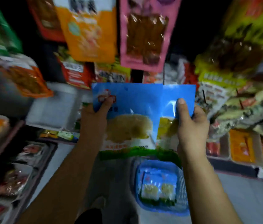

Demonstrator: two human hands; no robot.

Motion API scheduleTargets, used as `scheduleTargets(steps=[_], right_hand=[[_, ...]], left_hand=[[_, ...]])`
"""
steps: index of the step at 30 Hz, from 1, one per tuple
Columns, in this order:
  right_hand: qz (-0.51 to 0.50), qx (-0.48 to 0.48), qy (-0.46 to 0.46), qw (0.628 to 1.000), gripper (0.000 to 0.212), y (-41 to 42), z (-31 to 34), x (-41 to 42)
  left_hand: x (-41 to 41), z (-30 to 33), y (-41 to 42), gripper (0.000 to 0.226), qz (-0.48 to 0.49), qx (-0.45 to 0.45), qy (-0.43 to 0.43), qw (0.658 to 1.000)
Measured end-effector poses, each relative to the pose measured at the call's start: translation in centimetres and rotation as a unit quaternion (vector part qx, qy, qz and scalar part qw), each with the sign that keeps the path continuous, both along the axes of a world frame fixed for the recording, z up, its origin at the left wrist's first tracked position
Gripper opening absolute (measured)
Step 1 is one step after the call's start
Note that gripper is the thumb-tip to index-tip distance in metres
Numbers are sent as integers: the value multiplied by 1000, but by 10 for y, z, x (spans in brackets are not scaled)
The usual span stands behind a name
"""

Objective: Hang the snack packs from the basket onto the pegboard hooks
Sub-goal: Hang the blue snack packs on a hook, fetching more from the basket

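Head cam: I've got both hands on the blue snack pack (137, 117), left hand (95, 115) pinching one edge, right hand (190, 125) gripping the other. It's upright, well above the basket (180, 188), top edge just under the hanging pink pack (145, 34); hooks are hidden.
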State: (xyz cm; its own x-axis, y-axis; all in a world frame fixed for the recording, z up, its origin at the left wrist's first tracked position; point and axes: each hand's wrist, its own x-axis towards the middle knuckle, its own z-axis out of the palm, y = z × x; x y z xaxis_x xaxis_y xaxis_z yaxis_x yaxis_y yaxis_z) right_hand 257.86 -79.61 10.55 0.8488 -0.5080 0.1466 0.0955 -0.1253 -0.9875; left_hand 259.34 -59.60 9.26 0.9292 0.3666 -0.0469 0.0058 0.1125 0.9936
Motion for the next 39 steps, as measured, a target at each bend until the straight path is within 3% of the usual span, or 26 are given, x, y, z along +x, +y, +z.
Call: scheduleTargets(steps=[4, 6, 9, 13, 18, 24, 31, 39], right_hand=[[85, 2, -63, 994, 49, 42, 66, 24], [104, 10, -98, 990, 33, 61, 95, 37], [116, 10, -153, 981, 20, 83, 134, 53], [116, -29, -196, 973, 31, 101, 169, 71], [84, -40, -248, 964, 13, 125, 212, 103], [33, -55, -325, 944, 14, 153, 251, 143], [13, -52, -375, 925, 13, 181, 286, 176], [14, -47, -389, 920, 14, 184, 297, 192]], left_hand=[[-2, 64, 31, 11, 81, -4, -89, 993], [1, 91, 46, 19, 100, -12, -116, 988], [13, 128, 69, 11, 95, -22, -161, 982], [42, 170, 96, 14, 72, -2, -216, 974], [92, 226, 123, 11, 27, 1, -270, 963], [154, 289, 158, 15, 11, 12, -352, 936], [202, 352, 174, 16, 9, 5, -392, 920], [216, 362, 178, 17, 28, 41, -390, 919]])
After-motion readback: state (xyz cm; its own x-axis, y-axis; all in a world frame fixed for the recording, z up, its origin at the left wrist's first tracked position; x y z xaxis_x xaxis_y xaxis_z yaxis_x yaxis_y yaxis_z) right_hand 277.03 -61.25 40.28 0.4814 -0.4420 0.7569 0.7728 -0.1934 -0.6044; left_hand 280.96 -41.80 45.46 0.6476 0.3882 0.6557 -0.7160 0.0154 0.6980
